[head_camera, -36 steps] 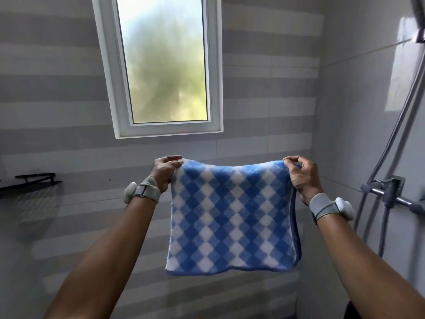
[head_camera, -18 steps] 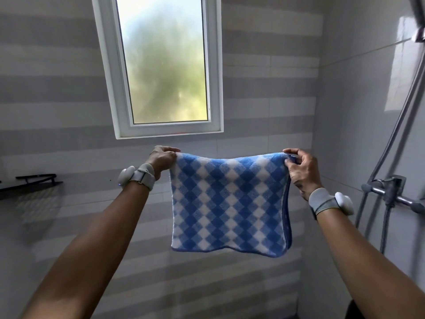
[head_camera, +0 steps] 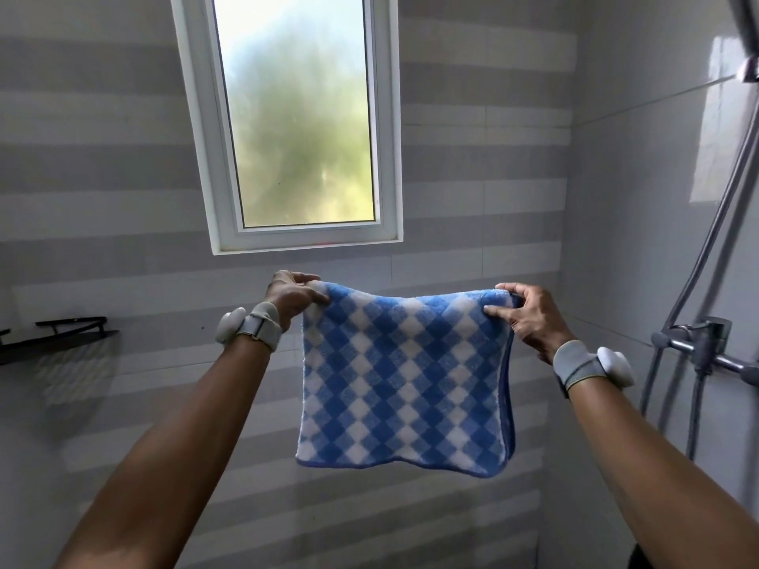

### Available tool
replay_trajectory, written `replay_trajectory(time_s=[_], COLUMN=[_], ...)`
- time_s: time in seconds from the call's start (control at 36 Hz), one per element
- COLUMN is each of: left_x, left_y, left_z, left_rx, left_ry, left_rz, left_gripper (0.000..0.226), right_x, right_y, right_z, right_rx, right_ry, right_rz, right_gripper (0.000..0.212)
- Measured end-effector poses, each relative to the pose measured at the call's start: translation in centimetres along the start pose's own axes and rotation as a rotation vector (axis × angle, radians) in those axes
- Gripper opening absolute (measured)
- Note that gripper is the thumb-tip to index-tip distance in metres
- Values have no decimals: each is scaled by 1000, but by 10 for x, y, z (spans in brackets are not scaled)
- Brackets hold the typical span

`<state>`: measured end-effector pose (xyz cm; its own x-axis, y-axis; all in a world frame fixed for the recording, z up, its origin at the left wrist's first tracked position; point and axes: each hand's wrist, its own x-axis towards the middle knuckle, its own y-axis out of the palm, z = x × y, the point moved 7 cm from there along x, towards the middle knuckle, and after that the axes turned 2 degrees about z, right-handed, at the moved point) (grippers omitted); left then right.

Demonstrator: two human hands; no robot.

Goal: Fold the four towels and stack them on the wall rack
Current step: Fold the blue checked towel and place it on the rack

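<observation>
A blue and white checked towel point(head_camera: 404, 384) hangs in the air in front of the tiled wall, below the window. It is doubled over, with a second layer showing along its right edge. My left hand point(head_camera: 293, 295) pinches its top left corner. My right hand point(head_camera: 527, 316) pinches the top right corner, thumb on the near face. Both arms are stretched forward. A black wall rack point(head_camera: 61, 336) is fixed to the wall at the far left; nothing shows on the part of it in view.
A white-framed frosted window point(head_camera: 295, 117) sits above the towel. At the right, a shower mixer point(head_camera: 706, 347) with hoses and a riser pipe point(head_camera: 723, 207) juts from the side wall. Striped tiles cover the back wall.
The towel's top edge sags slightly and the hands sit a little closer together. The towel hangs somewhat higher than a second ago.
</observation>
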<state>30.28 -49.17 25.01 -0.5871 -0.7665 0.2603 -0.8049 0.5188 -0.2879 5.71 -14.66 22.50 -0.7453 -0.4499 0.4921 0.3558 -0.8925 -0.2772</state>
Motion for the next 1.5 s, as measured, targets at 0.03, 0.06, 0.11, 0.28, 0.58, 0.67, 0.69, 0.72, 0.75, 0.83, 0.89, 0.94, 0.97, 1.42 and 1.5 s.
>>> replay_trajectory(time_s=[0.03,0.06,0.11,0.28,0.58,0.67,0.69,0.72,0.75,0.83,0.89,0.94,0.97,1.42,1.5], left_x=[1,0,0,-13,-30,-39,-40,-40,-41,-54,-72,-91,-93,-82,-81], left_y=[-2,-2,-4,-15,-19,-5,-3,-6,-11,-19,-2,21,25,10,4], left_z=[2,4,6,-6,-20,-10,-8,-11,-15,-24,-11,7,16,-7,-14], left_rx=[70,134,233,531,-76,53,175,222,177,-388,-415,-101,19,-59,-144], left_ry=[-6,-6,7,110,263,246,270,305,338,287,169,94,101,392,446], left_rz=[17,25,20,-104,276,363,348,303,244,248,391,567,571,274,230], left_gripper=[58,59,60,44,32,24,29,35,40,63,82,63,54,28,27], right_x=[0,-1,-2,-1,-15,-26,-26,-24,-23,-23,-37,-48,-50,-38,-34], right_y=[1,1,3,9,1,19,20,17,13,-7,1,14,12,-32,-34], right_z=[0,-1,0,-2,24,13,12,14,18,31,32,17,10,-1,4], right_rx=[-20,-50,-139,-437,174,51,-14,-26,22,323,285,161,94,61,25], right_ry=[0,-1,-25,-77,-151,-66,-65,-79,-101,-151,-157,-81,-54,-109,-112], right_rz=[29,54,86,68,128,331,345,322,265,113,287,498,493,178,130], right_gripper=[50,49,42,19,40,60,60,58,57,70,76,68,64,11,9])
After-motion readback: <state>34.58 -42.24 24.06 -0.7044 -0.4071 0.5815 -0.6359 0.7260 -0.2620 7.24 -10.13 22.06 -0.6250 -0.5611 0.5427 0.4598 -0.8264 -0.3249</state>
